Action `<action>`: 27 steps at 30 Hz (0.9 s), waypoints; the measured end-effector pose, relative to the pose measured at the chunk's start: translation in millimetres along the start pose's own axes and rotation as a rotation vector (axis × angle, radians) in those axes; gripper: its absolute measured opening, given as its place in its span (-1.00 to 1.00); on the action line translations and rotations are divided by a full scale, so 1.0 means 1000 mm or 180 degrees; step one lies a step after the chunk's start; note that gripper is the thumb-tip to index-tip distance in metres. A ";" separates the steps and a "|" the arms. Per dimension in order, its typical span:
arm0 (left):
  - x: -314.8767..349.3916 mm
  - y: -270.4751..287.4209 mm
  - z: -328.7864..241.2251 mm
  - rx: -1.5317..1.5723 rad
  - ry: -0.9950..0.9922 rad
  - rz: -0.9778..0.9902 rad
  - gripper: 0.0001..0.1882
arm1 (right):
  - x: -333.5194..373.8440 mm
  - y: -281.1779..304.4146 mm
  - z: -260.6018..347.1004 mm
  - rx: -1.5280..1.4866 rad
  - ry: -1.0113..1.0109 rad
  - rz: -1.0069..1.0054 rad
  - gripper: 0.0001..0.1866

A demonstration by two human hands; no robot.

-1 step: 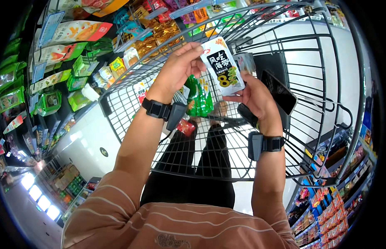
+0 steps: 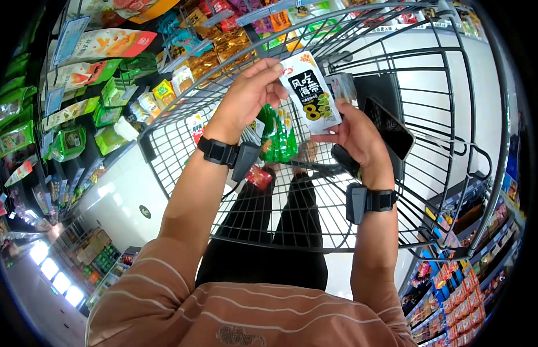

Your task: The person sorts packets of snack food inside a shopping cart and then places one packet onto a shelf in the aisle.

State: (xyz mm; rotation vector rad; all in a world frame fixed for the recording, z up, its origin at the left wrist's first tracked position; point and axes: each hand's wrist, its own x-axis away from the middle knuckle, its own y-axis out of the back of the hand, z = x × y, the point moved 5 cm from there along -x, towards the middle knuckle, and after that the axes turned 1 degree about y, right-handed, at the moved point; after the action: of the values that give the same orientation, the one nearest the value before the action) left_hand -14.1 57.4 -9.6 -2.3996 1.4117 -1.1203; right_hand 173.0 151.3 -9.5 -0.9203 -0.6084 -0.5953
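A white snack packet (image 2: 311,95) with a black panel and pictures of green pieces is held up over the shopping cart (image 2: 182,153), its printed front facing me. My left hand (image 2: 250,95) pinches its upper left corner between thumb and fingers. At its lower right edge, my right hand (image 2: 360,139) grips it with the thumb and fingers. Below the packet, a green bag (image 2: 277,136) lies in the cart, with a small red packet (image 2: 259,177) nearer me. Beside my right hand rests a black smartphone (image 2: 389,128). Each wrist wears a black strapped device.
Shelves of bagged snacks (image 2: 69,141) line the left, and more colourful bags (image 2: 225,43) stand beyond the cart's far rim. At lower right is another shelf with red packets (image 2: 463,298). A clear plastic container (image 2: 342,87) sits behind the held packet. White floor (image 2: 127,199) shows around the cart.
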 end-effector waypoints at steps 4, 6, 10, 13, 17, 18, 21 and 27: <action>0.001 0.000 -0.002 -0.0116 0.0017 0.0102 -0.80 | 0.000 0.003 0.002 -0.0139 0.0194 0.0077 -0.68; -0.002 -0.004 -0.007 0.0192 -0.0297 0.0493 -0.74 | 0.000 0.005 0.008 0.0422 0.0730 0.0103 -0.79; -0.007 0.002 0.001 0.0785 -0.0122 0.0445 -0.62 | 0.007 -0.002 0.027 0.1172 0.1726 -0.0242 -0.82; -0.010 -0.001 0.005 0.0689 -0.0088 0.0347 -0.58 | 0.011 -0.005 0.031 0.1192 0.1839 -0.0385 -0.78; -0.012 -0.001 0.005 0.0645 -0.0073 0.0242 -0.59 | 0.013 -0.003 0.033 0.1251 0.1926 -0.0501 -0.75; -0.012 -0.001 0.005 0.0640 -0.0073 0.0262 -0.59 | 0.013 -0.003 0.033 0.1245 0.1926 -0.0506 -0.75; -0.014 -0.003 0.004 0.0632 -0.0148 0.0373 -0.58 | 0.013 0.000 0.035 0.1320 0.1970 -0.0585 -0.75; -0.007 -0.023 -0.007 0.0223 -0.0362 0.0819 -0.59 | 0.000 0.023 0.026 0.0402 0.1523 -0.0671 -0.74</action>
State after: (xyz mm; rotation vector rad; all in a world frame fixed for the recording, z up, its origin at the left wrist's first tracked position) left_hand -4.7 77.0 2.0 -2.1226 1.5600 -0.9388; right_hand 182.8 183.9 -10.0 -0.5676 -0.3064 -0.9215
